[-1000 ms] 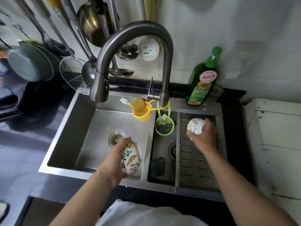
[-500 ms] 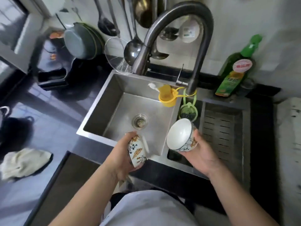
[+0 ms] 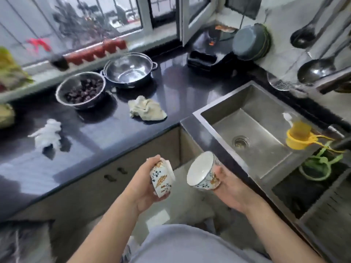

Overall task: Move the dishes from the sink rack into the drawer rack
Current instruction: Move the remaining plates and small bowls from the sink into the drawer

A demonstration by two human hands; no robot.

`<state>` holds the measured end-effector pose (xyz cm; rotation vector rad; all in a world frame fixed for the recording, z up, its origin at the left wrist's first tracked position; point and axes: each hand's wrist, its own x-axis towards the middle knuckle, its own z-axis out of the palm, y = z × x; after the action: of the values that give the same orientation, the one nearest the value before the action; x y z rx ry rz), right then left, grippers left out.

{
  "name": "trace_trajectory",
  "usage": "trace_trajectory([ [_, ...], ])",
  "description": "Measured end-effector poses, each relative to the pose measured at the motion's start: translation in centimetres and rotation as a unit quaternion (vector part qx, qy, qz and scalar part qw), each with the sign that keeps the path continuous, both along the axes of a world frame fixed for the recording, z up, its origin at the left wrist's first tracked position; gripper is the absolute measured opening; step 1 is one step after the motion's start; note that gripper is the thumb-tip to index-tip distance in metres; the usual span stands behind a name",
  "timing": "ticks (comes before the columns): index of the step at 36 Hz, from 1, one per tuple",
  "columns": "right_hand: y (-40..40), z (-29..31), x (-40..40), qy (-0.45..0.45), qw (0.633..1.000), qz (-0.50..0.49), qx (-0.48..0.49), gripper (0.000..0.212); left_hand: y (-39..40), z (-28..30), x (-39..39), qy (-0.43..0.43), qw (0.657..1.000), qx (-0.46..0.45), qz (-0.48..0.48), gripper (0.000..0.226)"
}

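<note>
The view is swinging left off the sink [image 3: 252, 111]; left hand [image 3: 141, 188] is gripping one bowl [image 3: 161, 180], right hand [image 3: 230, 188] cradling another bowl [image 3: 201, 170] at lower centre, carrying both drawerward.

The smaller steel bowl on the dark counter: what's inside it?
The smaller round steel bowl holds a heap of dark, purplish-black pieces; blur hides what they are, and the heap covers the bowl's bottom.

We see the sink rack [image 3: 330, 215] cut off at the right edge; window-sill items [image 3: 11, 73] are blurred.
</note>
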<state>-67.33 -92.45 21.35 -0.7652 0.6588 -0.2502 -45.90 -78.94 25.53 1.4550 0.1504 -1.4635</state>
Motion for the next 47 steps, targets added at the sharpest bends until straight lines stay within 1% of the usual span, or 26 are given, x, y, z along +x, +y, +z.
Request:
trace_trajectory([
  [2,3.0,0.1,2.9,0.006,0.997,0.071,-0.029,0.097,5.0,-0.2,2.0,-0.011,0.999,-0.013,0.043,0.031],
  [4,6.6,-0.2,6.4,0.008,0.993,0.117,-0.026,0.103,11.2,-0.7,4.3,-0.014,0.995,-0.021,0.091,0.030],
  [6,10.4,-0.7,9.7,0.006,0.991,0.132,-0.029,0.107,17.4,-1.5,6.3,-0.016,0.990,-0.027,0.141,0.023],
  [8,15.1,-1.3,12.7,0.007,0.990,0.137,-0.033,0.105,24.2,-2.4,7.8,-0.016,0.982,-0.029,0.187,0.024],
  [9,18.7,-1.7,14.5,0.004,0.989,0.148,-0.023,0.103,28.6,-2.7,8.5,-0.012,0.976,-0.028,0.216,0.024],
  [11,23.4,-2.8,16.2,0.007,0.989,0.150,-0.003,0.104,34.4,-2.7,8.8,0.003,0.964,-0.030,0.264,0.024],
  [12,26.3,-3.2,17.2,0.013,0.987,0.161,0.005,0.106,37.9,-2.7,8.8,0.009,0.956,-0.023,0.292,0.024],
  [15,35.2,-3.1,20.6,0.041,0.971,0.235,-0.002,0.116,48.3,-2.3,8.8,0.006,0.924,-0.014,0.382,0.030],
  [19,42.9,-1.9,23.8,0.044,0.951,0.307,0.004,0.118,58.0,-2.4,8.8,0.009,0.873,0.004,0.487,0.028],
  [23,46.1,-1.6,25.4,0.044,0.937,0.347,-0.009,0.114,62.1,-3.2,7.6,0.027,0.835,-0.005,0.549,0.034],
  [25,46.9,-1.6,26.2,0.045,0.930,0.365,-0.021,0.112,63.0,-3.5,6.8,0.037,0.823,-0.007,0.567,0.034],
  [28,48.1,-1.9,27.5,0.053,0.920,0.387,-0.016,0.111,64.7,-3.7,5.5,0.057,0.815,0.001,0.576,0.034],
  [31,49.8,-2.9,29.4,0.059,0.914,0.401,0.015,0.107,67.1,-4.1,5.3,0.065,0.806,0.019,0.589,0.034],
  [36,52.7,-6.2,32.7,0.069,0.897,0.434,0.041,0.096,70.4,-4.6,7.6,0.062,0.791,0.036,0.607,0.032],
  [41,54.9,-9.0,36.8,0.082,0.871,0.485,0.007,0.104,71.8,-3.9,11.7,0.060,0.795,0.047,0.602,0.035],
  [44,56.8,-10.4,40.3,0.091,0.854,0.512,-0.013,0.100,72.9,-3.7,15.6,0.052,0.813,0.052,0.578,0.031],
  [47,58.5,-11.5,43.3,0.106,0.849,0.517,-0.004,0.091,73.7,-3.9,19.5,0.038,0.825,0.072,0.559,0.031],
])
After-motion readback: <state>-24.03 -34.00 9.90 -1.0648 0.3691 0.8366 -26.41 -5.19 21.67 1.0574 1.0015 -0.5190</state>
